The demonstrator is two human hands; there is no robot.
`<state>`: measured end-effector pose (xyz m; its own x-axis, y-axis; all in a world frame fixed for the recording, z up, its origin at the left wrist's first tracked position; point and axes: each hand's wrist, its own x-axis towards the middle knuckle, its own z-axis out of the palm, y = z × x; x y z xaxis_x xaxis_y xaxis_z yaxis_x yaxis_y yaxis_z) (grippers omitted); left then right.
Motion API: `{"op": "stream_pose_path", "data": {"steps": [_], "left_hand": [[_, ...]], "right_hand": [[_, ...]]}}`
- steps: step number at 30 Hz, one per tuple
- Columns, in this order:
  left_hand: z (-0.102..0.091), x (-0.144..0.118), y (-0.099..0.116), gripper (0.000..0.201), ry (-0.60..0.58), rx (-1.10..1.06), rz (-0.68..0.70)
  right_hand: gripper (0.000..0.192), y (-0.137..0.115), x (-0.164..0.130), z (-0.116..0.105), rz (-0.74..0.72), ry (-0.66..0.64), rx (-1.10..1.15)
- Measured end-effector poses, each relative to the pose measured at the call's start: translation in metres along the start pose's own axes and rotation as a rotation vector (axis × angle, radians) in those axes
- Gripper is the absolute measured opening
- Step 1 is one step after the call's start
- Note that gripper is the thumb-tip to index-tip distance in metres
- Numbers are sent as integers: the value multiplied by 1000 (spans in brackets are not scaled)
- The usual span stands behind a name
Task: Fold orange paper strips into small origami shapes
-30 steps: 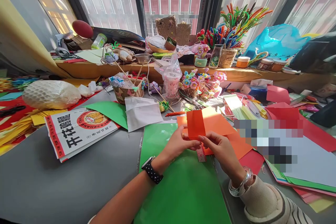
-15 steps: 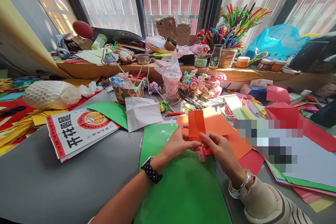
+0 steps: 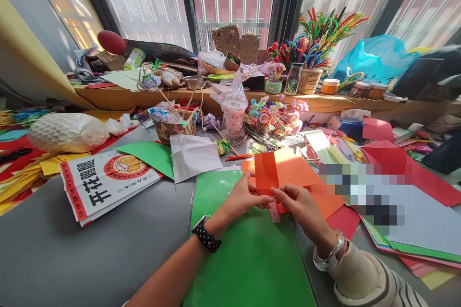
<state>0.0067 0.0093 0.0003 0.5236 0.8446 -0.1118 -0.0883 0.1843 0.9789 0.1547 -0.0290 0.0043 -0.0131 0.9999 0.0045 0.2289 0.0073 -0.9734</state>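
Between my two hands, a creased piece of orange paper (image 3: 266, 171) is held upright above the green mat (image 3: 248, 254). My left hand (image 3: 245, 196) pinches its lower left side, thumb pointing right. On the lower right edge, the thumb and fingers of my right hand (image 3: 297, 206) are closed. Just below the fingertips shows a small pink ruler (image 3: 275, 213), partly hidden by the hands. Behind the held piece lie larger sheets of orange paper (image 3: 324, 196), with red paper (image 3: 345, 220) under their right side.
To the left are a printed paper bag (image 3: 108, 182), green paper (image 3: 151, 156) and a white sheet (image 3: 196, 156). A lidded drink cup (image 3: 234, 117) and a basket of crocheted flowers (image 3: 268, 117) stand behind. Stacked coloured paper (image 3: 428, 230) is at right; the windowsill (image 3: 216, 96) is crowded.
The orange paper is tilted slightly differently, and my fingertips have shifted a little along its lower edge. The whole view has moved slightly. Both hands keep their hold.
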Motion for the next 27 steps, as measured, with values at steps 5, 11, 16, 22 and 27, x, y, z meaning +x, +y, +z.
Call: {"op": "stream_pose_path", "data": {"steps": [5,11,16,22,27], "left_hand": [[1,-1,4,53,50,-18,43],[4,-2,11,46,112,-81,76],[4,-2,12,51,176,-126,83],[3,-1,9,53,228,-117,140],[3,-1,8,55,274,-122,115]], "right_hand": [[29,2,3,-5,11,-55,-20],[27,3,2,-6,26,-92,-35],[26,2,1,-4,82,-79,92],[27,-2,-2,2,129,-127,233],[26,-1,0,2,145,-132,257]]}}
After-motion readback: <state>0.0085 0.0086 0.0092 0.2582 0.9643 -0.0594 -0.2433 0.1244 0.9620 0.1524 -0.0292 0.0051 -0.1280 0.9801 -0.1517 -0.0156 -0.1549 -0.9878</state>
